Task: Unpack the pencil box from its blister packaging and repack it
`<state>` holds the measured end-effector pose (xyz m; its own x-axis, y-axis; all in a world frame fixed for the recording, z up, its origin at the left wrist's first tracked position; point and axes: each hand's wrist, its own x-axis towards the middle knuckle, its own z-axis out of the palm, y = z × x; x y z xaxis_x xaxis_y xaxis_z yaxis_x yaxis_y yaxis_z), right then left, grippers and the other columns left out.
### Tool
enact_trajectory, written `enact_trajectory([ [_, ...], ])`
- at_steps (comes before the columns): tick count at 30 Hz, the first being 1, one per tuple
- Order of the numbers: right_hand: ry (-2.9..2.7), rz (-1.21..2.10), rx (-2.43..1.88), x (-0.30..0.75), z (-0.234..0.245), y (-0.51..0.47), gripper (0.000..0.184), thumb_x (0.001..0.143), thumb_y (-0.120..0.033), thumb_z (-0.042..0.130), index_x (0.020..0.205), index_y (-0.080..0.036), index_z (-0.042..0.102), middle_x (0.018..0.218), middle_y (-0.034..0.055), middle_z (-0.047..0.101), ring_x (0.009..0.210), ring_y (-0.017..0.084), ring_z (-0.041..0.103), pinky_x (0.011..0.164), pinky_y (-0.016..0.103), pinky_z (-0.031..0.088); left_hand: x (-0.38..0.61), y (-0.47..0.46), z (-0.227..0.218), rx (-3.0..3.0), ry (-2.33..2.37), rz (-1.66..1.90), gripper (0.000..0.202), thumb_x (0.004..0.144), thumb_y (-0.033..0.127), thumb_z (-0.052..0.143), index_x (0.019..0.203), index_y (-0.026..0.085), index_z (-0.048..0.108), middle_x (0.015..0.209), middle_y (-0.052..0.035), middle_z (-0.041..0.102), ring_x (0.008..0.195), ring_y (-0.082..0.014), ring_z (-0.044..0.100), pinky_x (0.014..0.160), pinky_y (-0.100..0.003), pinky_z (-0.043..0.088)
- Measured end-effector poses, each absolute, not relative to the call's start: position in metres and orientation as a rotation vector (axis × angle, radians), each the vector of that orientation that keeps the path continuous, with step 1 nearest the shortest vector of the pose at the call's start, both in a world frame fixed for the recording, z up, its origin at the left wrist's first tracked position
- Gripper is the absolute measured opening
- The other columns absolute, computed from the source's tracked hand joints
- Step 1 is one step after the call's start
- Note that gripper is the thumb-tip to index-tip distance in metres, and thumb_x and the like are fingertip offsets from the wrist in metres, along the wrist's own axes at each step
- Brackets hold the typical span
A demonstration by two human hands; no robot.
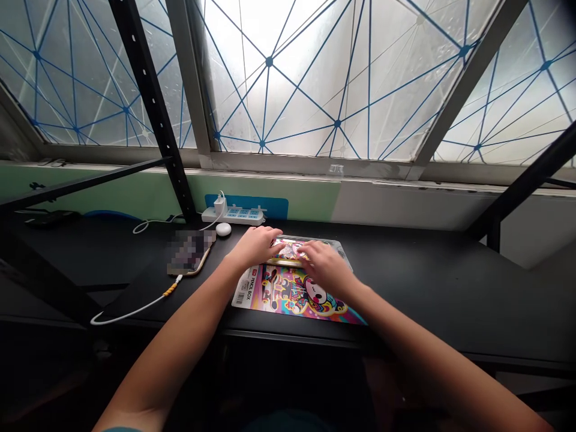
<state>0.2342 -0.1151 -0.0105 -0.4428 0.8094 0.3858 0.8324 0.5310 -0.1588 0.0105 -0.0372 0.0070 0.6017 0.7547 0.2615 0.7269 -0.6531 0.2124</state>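
Note:
A small shiny pencil box with a colourful picture and a gold-toned front edge lies on the black desk. Under and in front of it is a bright printed card marked "PENCIL BOX", with a cartoon figure and a barcode. Clear plastic packaging shows behind the box at the right. My left hand holds the box's left end, its fingers bent over the back and thumb toward the front. At the other end, my right hand grips with curled fingers; its fingertips partly cover the box's top.
Left of my arms lies a phone with a white charging cable plugged in. A white power strip and a round white case sit near the wall. Black metal frame posts rise at both sides, before patterned windows.

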Motion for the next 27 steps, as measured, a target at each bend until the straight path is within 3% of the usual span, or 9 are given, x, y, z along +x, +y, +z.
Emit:
enact_trajectory([
  [3, -2.334, -0.015, -1.517, 0.278, -0.004, -0.093, 0.039, 0.099, -0.044, 0.049, 0.121, -0.017, 0.066, 0.119, 0.0172, 0.064, 0.107, 0.032, 0.062, 0.092, 0.048, 0.051, -0.003, -0.039, 0.006, 2.738, 1.25, 0.442, 0.044, 0.096, 0.054, 0.051, 0.126, 0.027, 0.065, 0.132, -0.0063, 0.067, 0.123, -0.0301, 0.06, 0.104, -0.04, 0.045],
  [7, -2.452, 0.145, -1.6, 0.306, 0.007, -0.066, 0.053, 0.085, -0.06, 0.066, 0.12, -0.021, 0.069, 0.121, 0.0132, 0.064, 0.109, 0.03, 0.062, 0.09, 0.039, 0.054, -0.006, -0.045, 0.0, 2.728, 1.255, 0.432, 0.042, 0.098, 0.058, 0.047, 0.122, 0.03, 0.067, 0.139, -0.0043, 0.062, 0.128, -0.0303, 0.054, 0.106, -0.041, 0.042],
  [12, -2.535, 0.218, -1.663, 0.3, 0.017, -0.041, 0.058, 0.068, -0.066, 0.078, 0.108, -0.025, 0.075, 0.114, 0.0117, 0.064, 0.109, 0.032, 0.061, 0.086, 0.039, 0.055, -0.003, -0.043, -0.006, 2.71, 1.284, 0.468, 0.053, 0.095, 0.064, 0.049, 0.132, 0.028, 0.061, 0.14, -0.0071, 0.06, 0.128, -0.0327, 0.051, 0.106, -0.046, 0.04],
  [20, -2.36, -0.075, -1.611, 0.291, 0.007, -0.066, 0.053, 0.068, -0.055, 0.083, 0.106, -0.022, 0.065, 0.112, 0.0109, 0.063, 0.106, 0.032, 0.058, 0.085, 0.043, 0.05, -0.015, -0.033, -0.006, 2.673, 1.288, 0.694, 0.053, 0.091, 0.056, 0.064, 0.133, 0.024, 0.061, 0.135, -0.0092, 0.064, 0.128, -0.0331, 0.052, 0.108, -0.047, 0.039],
  [23, -2.248, -0.215, -1.535, 0.283, -0.002, -0.084, 0.049, 0.075, -0.042, 0.081, 0.113, -0.021, 0.059, 0.109, 0.0104, 0.064, 0.103, 0.031, 0.058, 0.087, 0.043, 0.048, -0.027, -0.03, 0.0, 2.621, 1.27, 0.801, 0.048, 0.089, 0.052, 0.068, 0.126, 0.022, 0.065, 0.127, -0.01, 0.069, 0.117, -0.0315, 0.062, 0.1, -0.042, 0.047],
  [27, -2.166, -0.359, -1.396, 0.276, -0.001, -0.1, 0.037, 0.08, -0.024, 0.076, 0.111, -0.02, 0.058, 0.109, 0.0115, 0.063, 0.099, 0.029, 0.056, 0.089, 0.043, 0.046, -0.035, -0.041, 0.015, 2.607, 1.168, 0.927, 0.03, 0.085, 0.041, 0.076, 0.11, 0.024, 0.07, 0.114, -0.0047, 0.072, 0.104, -0.0254, 0.067, 0.092, -0.035, 0.052],
])
